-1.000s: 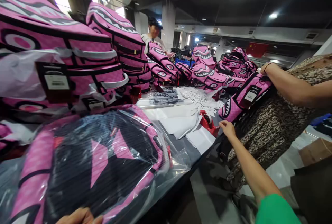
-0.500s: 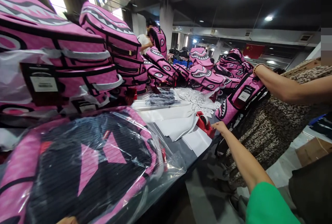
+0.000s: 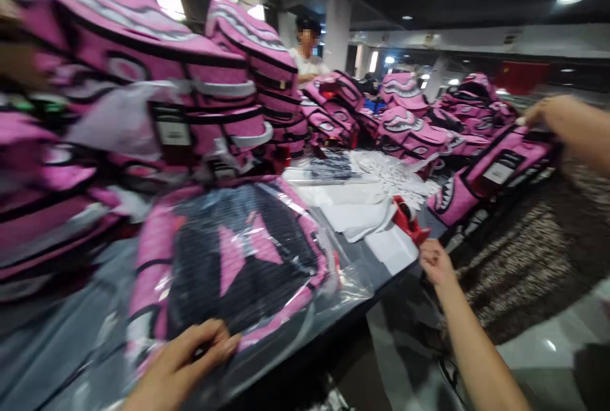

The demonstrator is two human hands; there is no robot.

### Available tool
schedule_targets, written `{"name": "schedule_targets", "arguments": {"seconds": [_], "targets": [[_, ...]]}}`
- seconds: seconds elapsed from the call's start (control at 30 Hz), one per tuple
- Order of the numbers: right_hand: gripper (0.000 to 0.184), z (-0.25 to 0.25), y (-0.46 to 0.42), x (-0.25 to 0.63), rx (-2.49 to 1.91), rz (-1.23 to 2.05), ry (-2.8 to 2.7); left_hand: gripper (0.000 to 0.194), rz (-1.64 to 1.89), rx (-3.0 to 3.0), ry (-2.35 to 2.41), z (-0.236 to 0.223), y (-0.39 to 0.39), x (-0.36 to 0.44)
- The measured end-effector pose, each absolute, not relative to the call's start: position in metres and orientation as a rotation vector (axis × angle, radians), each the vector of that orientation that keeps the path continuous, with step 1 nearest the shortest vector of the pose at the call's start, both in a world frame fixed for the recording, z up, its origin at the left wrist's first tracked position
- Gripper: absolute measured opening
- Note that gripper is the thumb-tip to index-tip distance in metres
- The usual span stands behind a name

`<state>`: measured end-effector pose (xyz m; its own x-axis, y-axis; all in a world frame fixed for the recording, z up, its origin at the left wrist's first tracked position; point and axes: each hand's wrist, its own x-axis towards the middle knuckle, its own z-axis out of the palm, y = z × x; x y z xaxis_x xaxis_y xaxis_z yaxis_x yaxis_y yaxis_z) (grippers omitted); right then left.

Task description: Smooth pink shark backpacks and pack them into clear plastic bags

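Note:
A pink and black backpack [image 3: 243, 258] lies back panel up inside a clear plastic bag [image 3: 350, 284] on the table near me. My left hand [image 3: 190, 357] is at the near edge of this bag, thumb and fingers closed on the plastic. Farther right, my right hand [image 3: 434, 262] is beside the near end of a red tape dispenser [image 3: 408, 219], fingers pinched together. Motion blur hides what, if anything, is between them. White sheets [image 3: 393, 249] lie under and beside the dispenser.
Stacked pink backpacks [image 3: 190, 61] rise at the left and back. Small white pieces [image 3: 395, 173] are heaped mid-table. At the right, a person in a patterned garment [image 3: 524, 258] holds another backpack [image 3: 481, 176]. Another person [image 3: 307, 58] stands behind. The table's near edge [image 3: 333, 335] slants across.
The view has swung left, so everything appears shifted right. My left hand has come fully into view at the bag. My right hand has drawn slightly toward me from the dispenser.

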<state>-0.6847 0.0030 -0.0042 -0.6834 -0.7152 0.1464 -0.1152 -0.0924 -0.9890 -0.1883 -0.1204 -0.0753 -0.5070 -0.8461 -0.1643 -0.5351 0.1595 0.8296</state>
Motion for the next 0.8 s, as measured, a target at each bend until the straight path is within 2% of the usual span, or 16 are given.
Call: {"name": "schedule_targets", "arguments": {"seconds": [0.07, 0.13, 0.17, 0.23, 0.3, 0.37, 0.53, 0.6, 0.67, 0.8], "targets": [[0.055, 0.015, -0.002, -0.664, -1.006, -1.941, 1.55, 0.056, -1.241, 1.344, -2.061, -0.056, -0.115, -0.195], [0.056, 0.034, -0.015, -0.636, -1.132, -1.877, 1.434, 0.048, -1.216, 1.359, -2.033, -0.044, -0.113, -0.201], [0.057, 0.042, -0.023, -0.618, -1.233, -1.736, 1.388, 0.045, -1.215, 1.362, -2.02, -0.041, -0.112, -0.203], [0.057, 0.057, -0.044, -0.576, -1.505, -1.237, 1.275, 0.042, -1.231, 1.367, -1.995, -0.04, -0.111, -0.204], [0.052, 0.067, -0.067, -0.533, -1.788, -0.672, 1.098, 0.04, -1.26, 1.372, -1.973, -0.041, -0.11, -0.204], [0.045, 0.07, -0.092, -0.497, -2.018, -0.261, 0.971, 0.039, -1.278, 1.375, -1.977, -0.043, -0.11, -0.203], [0.016, 0.049, -0.135, -0.458, -2.392, 0.288, 1.021, 0.037, -1.233, 1.381, -2.028, -0.043, -0.111, -0.203], [0.013, 0.04, -0.144, -0.459, -2.418, 0.372, 1.119, 0.036, -1.226, 1.391, -2.021, -0.045, -0.111, -0.202], [0.022, 0.036, -0.145, -0.466, -2.364, 0.355, 1.294, 0.035, -1.224, 1.389, -2.017, -0.049, -0.111, -0.202], [0.028, 0.037, -0.127, -0.479, -2.315, 0.052, 1.599, 0.035, -1.229, 1.359, -2.037, -0.052, -0.112, -0.202]]}}
